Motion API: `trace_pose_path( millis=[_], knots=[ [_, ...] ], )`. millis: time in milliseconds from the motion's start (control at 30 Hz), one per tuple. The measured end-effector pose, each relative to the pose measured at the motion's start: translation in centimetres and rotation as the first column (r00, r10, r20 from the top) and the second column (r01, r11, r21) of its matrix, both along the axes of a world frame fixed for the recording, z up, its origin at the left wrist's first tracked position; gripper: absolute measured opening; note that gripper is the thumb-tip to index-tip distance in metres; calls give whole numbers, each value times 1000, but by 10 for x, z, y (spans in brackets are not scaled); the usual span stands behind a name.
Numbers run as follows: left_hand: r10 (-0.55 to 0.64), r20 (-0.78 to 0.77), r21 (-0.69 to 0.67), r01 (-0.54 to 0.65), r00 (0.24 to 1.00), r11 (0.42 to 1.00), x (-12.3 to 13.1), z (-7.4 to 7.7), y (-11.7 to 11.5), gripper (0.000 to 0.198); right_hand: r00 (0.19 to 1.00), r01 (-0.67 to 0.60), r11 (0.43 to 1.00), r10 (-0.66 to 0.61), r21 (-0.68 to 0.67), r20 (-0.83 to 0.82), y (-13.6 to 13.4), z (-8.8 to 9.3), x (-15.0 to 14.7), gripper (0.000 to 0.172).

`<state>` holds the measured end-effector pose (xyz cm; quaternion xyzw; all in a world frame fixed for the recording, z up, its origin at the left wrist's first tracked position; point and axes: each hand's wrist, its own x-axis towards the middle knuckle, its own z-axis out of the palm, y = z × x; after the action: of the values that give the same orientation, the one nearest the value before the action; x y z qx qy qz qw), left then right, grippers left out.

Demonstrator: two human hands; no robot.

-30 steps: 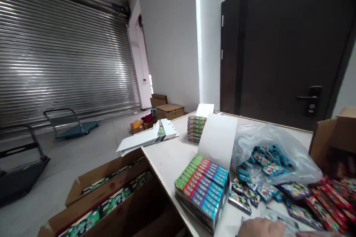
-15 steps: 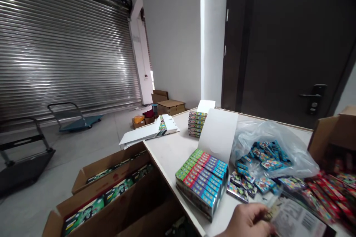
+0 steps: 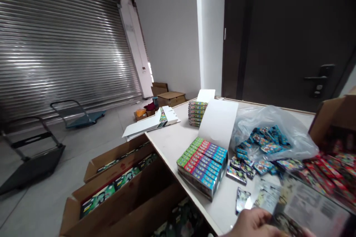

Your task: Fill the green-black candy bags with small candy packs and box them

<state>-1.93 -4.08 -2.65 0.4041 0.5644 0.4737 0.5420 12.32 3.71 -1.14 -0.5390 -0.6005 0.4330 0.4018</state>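
My left hand (image 3: 250, 224) sits at the bottom edge, gripping a flat plastic-wrapped packet (image 3: 311, 207) with a printed, barcoded back. A sliver that may be my right hand (image 3: 310, 233) shows at the bottom edge, mostly out of frame. Just beyond the packet, a loose foil pack (image 3: 241, 200) lies on the white table (image 3: 167, 148). Further left stands an open display box (image 3: 203, 164) of green, red, and blue packs, its white lid (image 3: 219, 124) upright. A transparent plastic bag (image 3: 278, 129) holds teal packs.
Red packs (image 3: 330, 177) are heaped at the right below a cardboard box (image 3: 336, 122). Another display box (image 3: 197, 114) stands at the far end. Open cartons of green boxes (image 3: 119, 177) sit left of the table. Flat trolleys (image 3: 78, 114) stand on the floor.
The view has tipped lower, so the table contents sit higher in the frame. The packet in my left hand has risen further into view and looks larger.
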Motion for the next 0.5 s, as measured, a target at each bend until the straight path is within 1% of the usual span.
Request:
trace_pose_path(
  millis=[33, 67, 100, 133, 167, 200, 233, 300, 367, 433, 500],
  knots=[
    [-12, 45, 39, 10, 999, 999, -1, 3, -1, 34, 1000, -1, 1000, 1, -25, 5, -4, -2, 6, 52],
    [-18, 97, 105, 8, 995, 994, -3, 7, -1, 33, 999, -33, 998, 33, -55, 3, -12, -2, 14, 54],
    [14, 120, 141, -32, 993, 990, -5, 10, -1, 33, 997, -75, 994, 75, -83, -10, -20, -2, 22, 52],
    [-2, 142, 140, -18, 990, 990, -7, 12, 0, 32, 985, -170, 979, 165, -114, -50, -29, 0, 29, 49],
    [-29, 176, 124, 7, 984, 992, -9, 13, 2, 32, 950, -304, 944, 290, -126, -118, -36, 3, 33, 43],
    [-73, 218, 102, 52, 973, 993, -11, 11, 4, 35, 927, -349, 931, 326, -107, -183, -40, 5, 35, 36],
    [-114, 264, 79, 96, 958, 992, -12, 9, 6, 39, 921, -342, 934, 312, -100, -231, -42, 6, 36, 32],
    [-183, 343, 44, 179, 921, 983, -13, 2, 9, 43, 924, -284, 952, 238, -117, -300, -40, 4, 35, 32],
    [-205, 408, 30, 212, 890, 977, -13, -1, 11, 44, 937, -217, 969, 171, -122, -305, -36, -2, 33, 33],
    [-185, 427, 43, 185, 885, 982, -11, 2, 15, 45, 954, -185, 976, 148, -119, -262, -37, -8, 31, 31],
    [-128, 394, 93, 99, 910, 991, -8, 10, 24, 43, 965, -187, 975, 160, -122, -206, -42, -12, 28, 29]
  ],
)
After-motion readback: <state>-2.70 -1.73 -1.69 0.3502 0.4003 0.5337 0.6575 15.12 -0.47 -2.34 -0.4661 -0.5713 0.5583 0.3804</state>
